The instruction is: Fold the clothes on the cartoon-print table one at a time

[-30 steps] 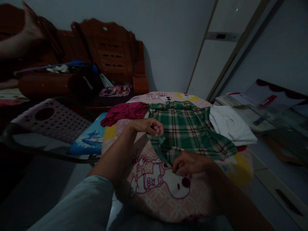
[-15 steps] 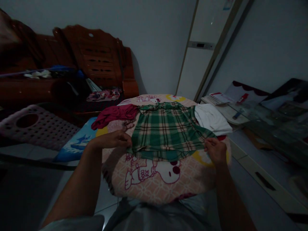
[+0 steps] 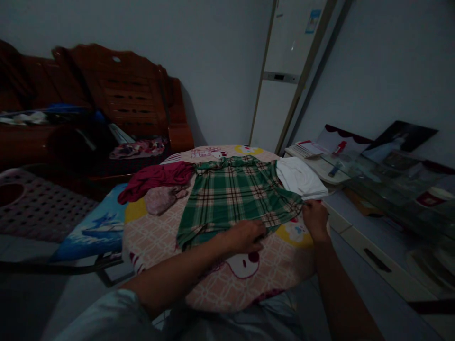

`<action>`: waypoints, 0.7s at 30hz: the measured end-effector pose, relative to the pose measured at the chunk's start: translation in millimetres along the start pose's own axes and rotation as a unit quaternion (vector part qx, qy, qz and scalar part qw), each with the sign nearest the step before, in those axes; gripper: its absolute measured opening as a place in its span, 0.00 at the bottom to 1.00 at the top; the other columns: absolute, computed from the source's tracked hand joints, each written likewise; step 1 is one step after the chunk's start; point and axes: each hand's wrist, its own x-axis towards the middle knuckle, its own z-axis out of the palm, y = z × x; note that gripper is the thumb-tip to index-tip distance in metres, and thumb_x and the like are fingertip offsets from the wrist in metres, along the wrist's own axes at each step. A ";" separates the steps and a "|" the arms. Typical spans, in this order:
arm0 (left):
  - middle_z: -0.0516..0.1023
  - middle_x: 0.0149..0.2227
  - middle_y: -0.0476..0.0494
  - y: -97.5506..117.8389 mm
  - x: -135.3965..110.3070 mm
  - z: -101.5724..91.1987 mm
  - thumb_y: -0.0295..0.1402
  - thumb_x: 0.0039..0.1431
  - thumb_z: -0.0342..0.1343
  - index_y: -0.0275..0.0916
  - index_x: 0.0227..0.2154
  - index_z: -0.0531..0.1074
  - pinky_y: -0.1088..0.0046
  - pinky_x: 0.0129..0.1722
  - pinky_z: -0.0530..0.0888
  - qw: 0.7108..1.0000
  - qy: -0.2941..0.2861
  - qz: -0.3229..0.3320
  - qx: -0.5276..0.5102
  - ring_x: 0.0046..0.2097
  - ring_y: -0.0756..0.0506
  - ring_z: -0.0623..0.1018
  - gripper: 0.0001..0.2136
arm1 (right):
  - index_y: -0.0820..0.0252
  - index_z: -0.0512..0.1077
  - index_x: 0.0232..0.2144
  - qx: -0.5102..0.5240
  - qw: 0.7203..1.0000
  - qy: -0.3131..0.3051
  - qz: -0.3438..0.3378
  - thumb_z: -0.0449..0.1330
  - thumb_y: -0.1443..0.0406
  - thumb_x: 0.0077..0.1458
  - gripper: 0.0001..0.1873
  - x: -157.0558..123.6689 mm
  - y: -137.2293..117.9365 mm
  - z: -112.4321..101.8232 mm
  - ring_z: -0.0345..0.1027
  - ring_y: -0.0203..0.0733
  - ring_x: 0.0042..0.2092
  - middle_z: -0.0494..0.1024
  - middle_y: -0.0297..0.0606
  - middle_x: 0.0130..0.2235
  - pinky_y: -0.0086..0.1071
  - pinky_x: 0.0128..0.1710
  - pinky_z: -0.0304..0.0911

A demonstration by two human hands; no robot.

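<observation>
A green plaid garment (image 3: 231, 189) with cream and black stripes lies spread on the cloth-covered round table (image 3: 152, 241). My right hand (image 3: 315, 218) pinches its near right corner. Over the garment's near edge, right of the middle, is my left hand (image 3: 247, 236), its fingers loosely bent and a little apart, with nothing visible in them. My left forearm hides part of the near hem. A folded white cloth (image 3: 302, 177) lies beside the garment on the right. To its left are a crumpled dark red garment (image 3: 159, 177) and a small pinkish bundle (image 3: 159, 200).
A blue printed cushion (image 3: 95, 227) and a pink woven chair back (image 3: 39, 203) stand left of the table. Behind them is a carved wooden bench (image 3: 131, 94). At right, a glass shelf (image 3: 384, 180) and a drawer cabinet (image 3: 355, 241) run close to the table.
My left hand has let go of the garment's near left corner and moved right along the near edge. My right hand keeps the right corner. The view has turned slightly right.
</observation>
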 end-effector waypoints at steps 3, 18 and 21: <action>0.76 0.40 0.40 1.1 2.4 16.8 0.32 0.61 0.52 0.37 0.36 0.73 0.71 0.33 0.69 0.999 0.019 -0.029 0.037 0.39 0.44 0.76 0.06 | 0.66 0.75 0.36 0.176 0.979 -0.005 0.098 0.56 0.57 0.50 0.18 10.5 -11.2 -0.5 0.73 0.49 0.29 0.78 0.45 0.26 0.36 0.28 0.64; 0.79 0.36 0.45 -9.2 -2.3 19.4 0.27 0.59 0.54 0.37 0.33 0.74 0.76 0.37 0.69 0.986 0.077 0.032 -0.142 0.38 0.49 0.77 0.04 | 0.66 0.79 0.34 -0.031 0.995 0.083 0.041 0.56 0.63 0.50 0.15 22.0 -9.6 -29.1 0.73 0.52 0.37 0.80 0.52 0.34 0.39 0.37 0.63; 0.80 0.40 0.44 -5.8 -3.0 20.5 0.27 0.60 0.54 0.37 0.35 0.75 0.76 0.42 0.70 0.987 0.049 0.074 -0.133 0.43 0.47 0.78 0.05 | 0.67 0.79 0.34 -0.105 0.994 0.028 0.024 0.54 0.66 0.53 0.15 13.9 -1.9 -35.5 0.72 0.53 0.37 0.80 0.56 0.34 0.39 0.36 0.60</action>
